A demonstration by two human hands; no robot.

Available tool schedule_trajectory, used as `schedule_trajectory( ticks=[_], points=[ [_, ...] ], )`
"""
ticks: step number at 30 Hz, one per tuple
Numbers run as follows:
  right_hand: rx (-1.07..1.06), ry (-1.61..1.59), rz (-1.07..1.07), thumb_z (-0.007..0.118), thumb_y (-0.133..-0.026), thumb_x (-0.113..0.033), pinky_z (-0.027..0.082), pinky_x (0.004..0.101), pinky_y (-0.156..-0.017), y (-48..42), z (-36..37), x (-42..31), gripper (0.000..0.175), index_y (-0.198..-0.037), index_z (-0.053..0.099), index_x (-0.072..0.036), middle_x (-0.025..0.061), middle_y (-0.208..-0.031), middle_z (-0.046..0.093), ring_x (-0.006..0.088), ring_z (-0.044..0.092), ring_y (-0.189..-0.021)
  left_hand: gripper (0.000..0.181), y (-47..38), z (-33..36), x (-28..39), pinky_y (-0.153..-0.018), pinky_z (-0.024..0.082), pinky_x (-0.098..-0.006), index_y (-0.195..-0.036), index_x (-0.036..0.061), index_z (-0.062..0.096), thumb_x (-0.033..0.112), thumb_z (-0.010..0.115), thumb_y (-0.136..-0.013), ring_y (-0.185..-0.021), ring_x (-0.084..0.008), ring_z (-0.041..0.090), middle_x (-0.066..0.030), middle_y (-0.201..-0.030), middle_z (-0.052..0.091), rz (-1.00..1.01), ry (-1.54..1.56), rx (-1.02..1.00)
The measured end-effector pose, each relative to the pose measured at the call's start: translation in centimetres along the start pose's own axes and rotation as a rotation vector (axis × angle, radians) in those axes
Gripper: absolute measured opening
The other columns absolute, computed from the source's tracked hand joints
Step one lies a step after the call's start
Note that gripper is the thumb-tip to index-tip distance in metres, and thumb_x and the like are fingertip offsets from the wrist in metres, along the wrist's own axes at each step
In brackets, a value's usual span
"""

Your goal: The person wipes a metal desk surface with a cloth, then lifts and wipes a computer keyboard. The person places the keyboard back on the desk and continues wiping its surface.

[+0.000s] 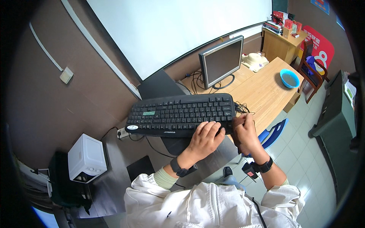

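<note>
A black computer keyboard (182, 114) spans the middle of the view, tilted, with its keys facing me. On its face are a green label (148, 113) and a white oval sticker (132, 127), both bearing writing. My left hand (207, 137) grips the near edge, its fingers bent over the keys towards the right end. Beside that right end, my right hand (245, 131) is closed on a dark brown cloth (236, 132), which hangs below the fingers. My right palm and much of the cloth are hidden.
A monitor (223, 61) with loose black cables (196, 81) stands on the wooden desk (262, 91). Farther right is a blue bowl (289, 78) containing liquid. A white microwave-like appliance (87, 159) sits at left, and a blue chair (275, 134) is beside the desk.
</note>
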State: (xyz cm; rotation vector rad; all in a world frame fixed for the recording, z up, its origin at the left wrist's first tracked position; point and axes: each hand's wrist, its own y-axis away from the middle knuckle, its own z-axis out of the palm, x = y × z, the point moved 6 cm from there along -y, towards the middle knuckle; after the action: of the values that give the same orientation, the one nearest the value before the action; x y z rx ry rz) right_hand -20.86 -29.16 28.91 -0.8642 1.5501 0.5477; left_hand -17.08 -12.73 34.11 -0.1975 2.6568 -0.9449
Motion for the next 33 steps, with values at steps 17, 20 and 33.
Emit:
schedule_trajectory(
  ticks=[17,20,33],
  points=[
    [-0.125,-0.172,-0.002,0.047,-0.093,-0.001,0.049,0.026,-0.053,0.5,0.7,0.0,0.042,-0.133,0.036,0.004,0.0072,-0.084,0.059,0.0119,0.057,-0.061,0.021,0.6,0.1,0.1,-0.104,0.037,-0.0413,-0.107,0.0112,0.068,0.014,0.064,-0.087,-0.114,-0.0195,0.052,-0.0028,-0.111,0.06,0.038,-0.04,0.097],
    [-0.096,-0.025,-0.194,0.052,-0.091,-0.001,0.049,0.0256,-0.057,0.9,1.3,-1.1,0.047,-0.134,0.035,0.005,0.0076,-0.083,0.06,0.0121,0.058,-0.061,0.021,0.7,0.1,0.1,-0.105,0.036,-0.0415,-0.107,0.0114,0.068,0.014,0.065,-0.086,-0.114,-0.0191,0.052,-0.0024,-0.11,0.06,0.04,-0.035,0.099],
    [-0.146,-0.316,0.246,0.048,-0.095,-0.005,0.051,0.0264,-0.052,0.1,1.8,0.8,0.041,-0.135,0.04,-0.002,0.0077,-0.093,0.058,0.0128,0.057,-0.072,0.022,0.8,-0.2,0.1,-0.105,0.035,-0.0438,-0.108,0.0118,0.068,0.014,0.065,-0.086,-0.114,-0.0187,0.051,-0.0011,-0.109,0.061,0.039,-0.015,0.102]
  ],
)
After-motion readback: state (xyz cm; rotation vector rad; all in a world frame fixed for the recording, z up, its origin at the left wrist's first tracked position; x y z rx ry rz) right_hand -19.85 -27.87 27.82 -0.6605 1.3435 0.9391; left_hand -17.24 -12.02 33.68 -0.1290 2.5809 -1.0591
